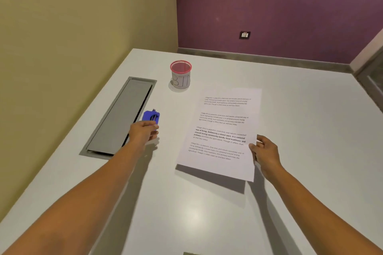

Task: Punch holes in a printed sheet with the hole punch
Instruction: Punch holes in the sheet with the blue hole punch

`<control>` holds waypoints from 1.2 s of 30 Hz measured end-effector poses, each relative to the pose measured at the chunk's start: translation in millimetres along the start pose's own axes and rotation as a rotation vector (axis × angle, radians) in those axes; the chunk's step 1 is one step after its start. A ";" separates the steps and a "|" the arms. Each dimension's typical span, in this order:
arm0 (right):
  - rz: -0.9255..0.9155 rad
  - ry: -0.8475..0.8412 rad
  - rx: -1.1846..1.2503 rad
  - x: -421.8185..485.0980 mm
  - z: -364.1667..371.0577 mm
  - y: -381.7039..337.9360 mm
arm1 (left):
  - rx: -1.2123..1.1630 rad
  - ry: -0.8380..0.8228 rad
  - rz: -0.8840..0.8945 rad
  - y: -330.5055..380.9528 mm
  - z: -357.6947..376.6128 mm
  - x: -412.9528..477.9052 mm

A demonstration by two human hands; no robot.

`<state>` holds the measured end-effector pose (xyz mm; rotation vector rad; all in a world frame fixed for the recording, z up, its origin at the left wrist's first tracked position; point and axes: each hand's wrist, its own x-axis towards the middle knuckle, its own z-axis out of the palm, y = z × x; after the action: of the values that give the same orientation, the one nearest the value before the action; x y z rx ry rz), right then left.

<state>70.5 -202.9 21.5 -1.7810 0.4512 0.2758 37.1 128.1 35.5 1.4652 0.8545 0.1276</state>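
Sheet: printed sheet [221, 130] lies toward the table's [290, 130] right half, near edge lifted clear of the surface (a shadow band shows under it), far edge apparently down on the top.
Sheet axis: long axis runs away from the person, leaning slightly right; printed side up, four text blocks.
Right hand: right hand [266, 152] pinches the sheet's right edge near its lower corner, thumb on top, fingers closed on the paper from beneath.
Punch: blue hole punch [152, 117] sits well left of the sheet, just beside the right edge of the grey cable hatch [122, 116] set along the table's left side.
Left hand: left hand [144, 132] is on the near end of the punch, fingers curled round it; whether the grip is fully closed I cannot tell (fingertips are hidden by the hand's back).
Key relation: punch lies left of the sheet, and the sheet's free long edge, the left one, faces it; the left hand is far nearer the punch, the right already has the paper.
Next, as judged: bring punch and left margin together, slot onto that edge.
Other: red-rimmed mesh cup [180, 74] marked BIN stands beyond both, toward the far edge.
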 end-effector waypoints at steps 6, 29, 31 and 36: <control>0.009 0.028 0.022 -0.9 17.1 6.9 | 0.224 0.177 0.055 8.2 -21.3 56.8; -0.015 0.089 -0.040 -12.9 21.5 1.4 | 0.275 0.076 -0.060 4.0 -13.2 94.1; -0.017 0.088 -0.046 -14.0 21.2 0.5 | 0.289 0.074 -0.046 6.3 -11.1 91.9; -0.033 0.170 -0.148 -12.6 16.3 -4.1 | 0.204 0.041 -0.078 5.0 -4.5 87.1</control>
<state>61.8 -184.4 26.2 -1.9640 0.5328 0.1377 98.2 181.6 3.5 1.6209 0.9790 0.0127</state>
